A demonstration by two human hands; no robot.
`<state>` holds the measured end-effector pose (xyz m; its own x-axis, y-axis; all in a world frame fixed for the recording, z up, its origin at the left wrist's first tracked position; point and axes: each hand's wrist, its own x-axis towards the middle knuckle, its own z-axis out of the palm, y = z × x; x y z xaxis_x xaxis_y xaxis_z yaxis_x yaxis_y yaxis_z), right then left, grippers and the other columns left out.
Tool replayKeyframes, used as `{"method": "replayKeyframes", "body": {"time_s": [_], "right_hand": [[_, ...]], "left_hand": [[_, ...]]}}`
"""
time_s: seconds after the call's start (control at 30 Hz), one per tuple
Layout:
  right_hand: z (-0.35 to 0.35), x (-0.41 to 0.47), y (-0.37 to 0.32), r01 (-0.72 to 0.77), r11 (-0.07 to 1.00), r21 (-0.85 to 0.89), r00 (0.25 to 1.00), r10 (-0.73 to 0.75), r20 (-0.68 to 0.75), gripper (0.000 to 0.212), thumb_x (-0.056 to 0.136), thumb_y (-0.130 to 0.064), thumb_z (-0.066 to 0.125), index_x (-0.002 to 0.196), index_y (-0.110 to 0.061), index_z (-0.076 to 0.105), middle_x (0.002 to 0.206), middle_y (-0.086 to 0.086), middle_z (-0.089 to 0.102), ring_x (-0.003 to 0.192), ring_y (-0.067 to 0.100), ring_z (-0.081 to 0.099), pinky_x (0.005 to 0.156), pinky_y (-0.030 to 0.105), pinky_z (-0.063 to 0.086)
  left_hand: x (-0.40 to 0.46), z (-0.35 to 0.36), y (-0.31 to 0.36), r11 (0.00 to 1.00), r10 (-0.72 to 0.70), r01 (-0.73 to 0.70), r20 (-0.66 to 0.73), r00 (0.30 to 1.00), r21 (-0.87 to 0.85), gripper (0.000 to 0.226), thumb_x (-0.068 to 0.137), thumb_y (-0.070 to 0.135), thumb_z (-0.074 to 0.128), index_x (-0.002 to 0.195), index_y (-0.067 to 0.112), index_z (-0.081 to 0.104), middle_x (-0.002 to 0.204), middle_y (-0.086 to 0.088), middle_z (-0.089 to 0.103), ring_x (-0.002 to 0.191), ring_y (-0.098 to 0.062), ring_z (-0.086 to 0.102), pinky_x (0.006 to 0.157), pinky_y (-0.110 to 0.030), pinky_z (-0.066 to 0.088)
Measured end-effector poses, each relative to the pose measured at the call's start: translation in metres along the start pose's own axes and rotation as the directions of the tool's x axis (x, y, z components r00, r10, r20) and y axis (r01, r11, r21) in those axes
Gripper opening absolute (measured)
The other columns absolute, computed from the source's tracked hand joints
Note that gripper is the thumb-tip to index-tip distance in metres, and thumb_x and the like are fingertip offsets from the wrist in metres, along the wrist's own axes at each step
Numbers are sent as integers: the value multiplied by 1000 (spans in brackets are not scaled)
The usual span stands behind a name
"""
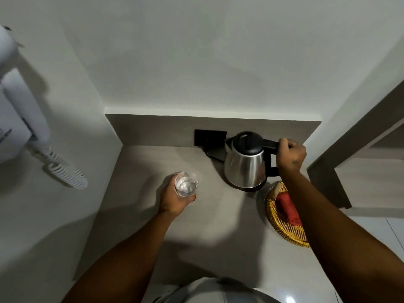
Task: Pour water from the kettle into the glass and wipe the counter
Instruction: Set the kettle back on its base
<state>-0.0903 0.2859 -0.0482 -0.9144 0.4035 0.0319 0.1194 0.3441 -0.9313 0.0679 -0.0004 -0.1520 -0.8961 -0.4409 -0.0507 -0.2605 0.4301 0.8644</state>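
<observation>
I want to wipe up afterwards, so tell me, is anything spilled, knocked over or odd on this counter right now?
Nothing stands out. The kettle stands upright with the right hand on its handle, the left hand holds the glass level, and no puddle shows on the counter.

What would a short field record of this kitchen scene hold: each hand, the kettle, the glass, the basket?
left hand: wrapped around the glass
right hand: closed on the kettle handle
kettle: steel, black lid shut, upright on its base on the counter
glass: clear, seems to hold some water
basket: woven, right of kettle, red cloth inside
</observation>
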Motion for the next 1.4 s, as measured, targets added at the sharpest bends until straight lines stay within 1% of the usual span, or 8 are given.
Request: {"method": "replayKeyframes", "body": {"time_s": [0.13, 0.2, 0.53, 0.87, 0.97, 1.1, 1.27, 1.4], "right_hand": [[-8, 15, 14, -50, 997, 60, 991, 57, -118, 26, 89, -16, 50, 65, -7, 58, 54, -2, 39, 50, 11, 37, 46, 22, 32], [-8, 22, 18, -54, 996, 77, 991, 63, -121, 26, 87, -17, 50, 64, -7, 58, 55, -1, 39, 51, 13, 38, 50, 24, 33], [-11, 31, 27, -16, 998, 56, 999, 18, -42, 31, 91, -15, 47, 60, -10, 53, 55, 1, 38, 52, 12, 36, 52, 23, 33], [-21, 22, 46, 84, 996, 28, 994, -85, 70, 36, 96, -21, 47, 62, -20, 56, 58, 1, 48, 59, 16, 47, 60, 30, 41], [-31, 15, 47, 85, 996, 20, 987, -87, 137, 33, 101, -40, 48, 88, -15, 67, 78, 3, 61, 78, 19, 59, 68, 29, 47], [-60, -19, 85, 69, 992, -105, 993, -58, 102, 47, 103, -48, 41, 136, -16, 51, 134, 9, 56, 123, 22, 51, 98, 36, 45], [-87, -63, 154, 190, 795, -576, 956, -16, 294, 72, 91, -65, 37, 146, -19, 40, 155, 15, 36, 141, 38, 31, 114, 57, 25], [-85, -73, 171, 270, 655, -706, 919, 43, 392, 86, 82, -68, 44, 154, -23, 27, 165, 15, 13, 150, 37, 8, 117, 58, 9]], "left_hand": [[4, 2, -8, 1000, -6, 6, 27, 1000, 1, 86, 52, 15, 98, 127, 20, 58, 119, 4, 66, 108, -14, 63, 94, -23, 51], [5, 5, -11, 1000, -12, 12, 24, 1000, -5, 86, 51, 17, 98, 126, 23, 58, 117, 6, 67, 107, -13, 64, 95, -30, 53], [9, 10, -24, 999, -19, 19, 17, 1000, -31, 84, 50, 24, 98, 124, 31, 58, 115, 12, 68, 107, -7, 64, 94, -33, 54], [9, 11, -26, 1000, -15, 15, 0, 1000, -9, 87, 49, 20, 98, 126, 27, 57, 117, 7, 68, 109, -14, 64, 97, -32, 52], [8, 8, -26, 1000, -2, 2, -9, 1000, 6, 86, 51, 25, 98, 126, 27, 56, 116, 9, 66, 108, -14, 63, 94, -29, 51], [4, 7, -13, 997, 72, -72, -20, 997, 3, 86, 46, 22, 100, 119, 26, 55, 112, 8, 64, 102, -11, 61, 89, -24, 47], [-1, 4, -15, 996, 83, -83, -2, 997, 18, 96, 39, 30, 102, 122, 21, 54, 115, 4, 65, 105, -12, 63, 93, -32, 51], [-5, 7, -13, 997, 71, -72, 25, 997, 39, 99, 40, 28, 102, 127, 17, 55, 117, 2, 66, 109, -14, 63, 96, -30, 48]]}}
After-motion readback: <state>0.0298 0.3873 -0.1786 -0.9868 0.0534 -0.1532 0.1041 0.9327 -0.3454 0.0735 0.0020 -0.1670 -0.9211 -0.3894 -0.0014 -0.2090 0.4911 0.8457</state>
